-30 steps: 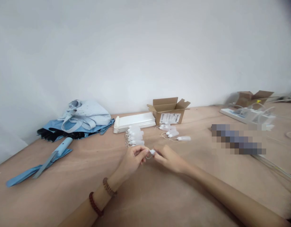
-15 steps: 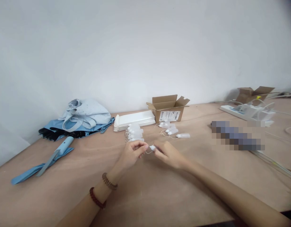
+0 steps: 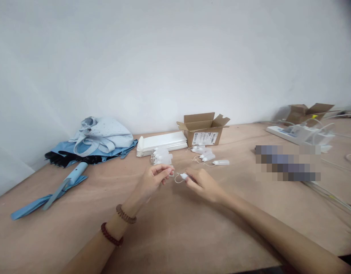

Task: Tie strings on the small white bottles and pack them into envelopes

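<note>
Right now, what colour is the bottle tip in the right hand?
The bottle tip in the right hand is white; the head view shows it best.

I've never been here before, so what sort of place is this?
Probably an indoor workspace: the table holds a labelled box, small bottles and a power strip.

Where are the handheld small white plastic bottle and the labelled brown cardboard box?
Small white plastic bottle [image 3: 183, 176], head view: its visible tapered end.
Labelled brown cardboard box [image 3: 205, 138], head view: its front label.
</note>
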`<state>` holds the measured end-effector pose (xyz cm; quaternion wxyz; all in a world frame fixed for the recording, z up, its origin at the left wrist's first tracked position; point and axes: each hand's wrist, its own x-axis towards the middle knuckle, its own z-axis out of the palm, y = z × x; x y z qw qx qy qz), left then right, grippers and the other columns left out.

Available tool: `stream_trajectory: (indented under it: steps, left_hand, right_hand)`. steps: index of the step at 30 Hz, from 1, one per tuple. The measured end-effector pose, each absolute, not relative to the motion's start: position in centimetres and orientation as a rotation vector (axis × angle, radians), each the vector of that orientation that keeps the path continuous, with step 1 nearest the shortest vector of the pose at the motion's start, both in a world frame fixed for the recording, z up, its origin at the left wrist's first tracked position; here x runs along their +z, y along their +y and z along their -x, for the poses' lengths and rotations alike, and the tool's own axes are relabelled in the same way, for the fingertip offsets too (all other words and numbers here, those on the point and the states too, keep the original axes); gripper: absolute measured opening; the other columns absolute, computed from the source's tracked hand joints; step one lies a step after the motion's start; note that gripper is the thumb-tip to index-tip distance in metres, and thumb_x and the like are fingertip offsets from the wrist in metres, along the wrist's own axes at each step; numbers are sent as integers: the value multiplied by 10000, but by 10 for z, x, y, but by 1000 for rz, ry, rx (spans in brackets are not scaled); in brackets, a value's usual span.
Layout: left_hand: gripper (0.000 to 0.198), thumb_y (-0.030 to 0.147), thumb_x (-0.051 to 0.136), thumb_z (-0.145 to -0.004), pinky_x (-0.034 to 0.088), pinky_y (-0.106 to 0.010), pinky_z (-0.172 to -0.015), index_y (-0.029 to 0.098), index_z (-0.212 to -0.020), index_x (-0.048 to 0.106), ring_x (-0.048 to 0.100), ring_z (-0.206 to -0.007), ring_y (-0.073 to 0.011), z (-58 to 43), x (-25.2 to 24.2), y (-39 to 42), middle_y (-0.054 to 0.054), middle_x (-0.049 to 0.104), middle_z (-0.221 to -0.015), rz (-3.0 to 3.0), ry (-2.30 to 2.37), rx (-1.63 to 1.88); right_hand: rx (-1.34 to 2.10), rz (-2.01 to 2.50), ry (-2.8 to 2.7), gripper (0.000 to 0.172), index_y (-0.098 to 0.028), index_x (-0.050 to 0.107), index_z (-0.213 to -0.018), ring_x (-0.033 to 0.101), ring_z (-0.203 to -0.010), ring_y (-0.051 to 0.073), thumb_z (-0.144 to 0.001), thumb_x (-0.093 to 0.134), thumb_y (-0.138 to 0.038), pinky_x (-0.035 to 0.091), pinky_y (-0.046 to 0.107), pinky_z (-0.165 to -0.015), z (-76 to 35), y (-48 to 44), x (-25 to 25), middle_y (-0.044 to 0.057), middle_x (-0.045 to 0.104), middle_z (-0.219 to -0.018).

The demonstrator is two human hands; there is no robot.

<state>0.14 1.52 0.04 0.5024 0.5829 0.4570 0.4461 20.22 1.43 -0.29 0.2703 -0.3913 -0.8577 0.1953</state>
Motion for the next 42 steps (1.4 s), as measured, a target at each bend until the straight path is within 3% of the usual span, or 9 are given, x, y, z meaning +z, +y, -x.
stream_trajectory:
  steps: [15,20,25,29,35,42]
  left_hand:
    - [245,404,618,-769,325,-213,-508,174,-748,699,420,-539,-99,-3,-4,10,7,579,-609,-1689,1154,928]
    - [256,411,625,-758,336,-223,-510,169,-722,699,469,-545,-115,-7,-7,8,-8,617,-622,-1689,1162,923]
    - [264,429,643,-733,352,-226,-538,173,-716,708,502,-588,-130,9,8,16,-18,648,-663,-1691,1217,962]
    - [284,443,691,-664,326,-223,-506,167,-725,718,426,-505,-94,40,12,34,-14,658,-678,-1502,1440,1198]
    - [372,476,715,-632,309,-202,-476,142,-794,722,413,-510,-78,56,-15,56,-37,674,-759,-1372,1486,1210]
    - [447,502,713,-635,258,-198,-453,126,-876,713,367,-476,-58,46,-20,55,-26,672,-725,-1378,1511,1186]
  right_hand:
    - [588,1051,-2325,243,-190,372,-644,337,-529,89,-868,431,-264,201,233,-516,-200,12,-3,-39,426,-593]
    - [597,1092,-2371,304,-181,451,-672,377,-534,97,-899,427,-383,217,230,-509,-198,12,-8,-23,477,-609]
    - [493,1100,-2390,296,-175,550,-874,510,-645,144,-919,406,-429,313,241,-570,-206,21,2,36,606,-766]
    - [268,1274,-2267,360,-175,513,-1085,564,-851,203,-931,364,-464,401,293,-711,-239,51,7,97,607,-999]
    - [-156,1532,-2296,234,-134,567,-1060,508,-1017,275,-875,445,-211,382,367,-859,-296,102,-20,163,547,-1113]
    - [-67,1590,-2320,250,-140,605,-1036,505,-1031,263,-820,482,-164,372,344,-868,-302,108,-28,148,552,-1069]
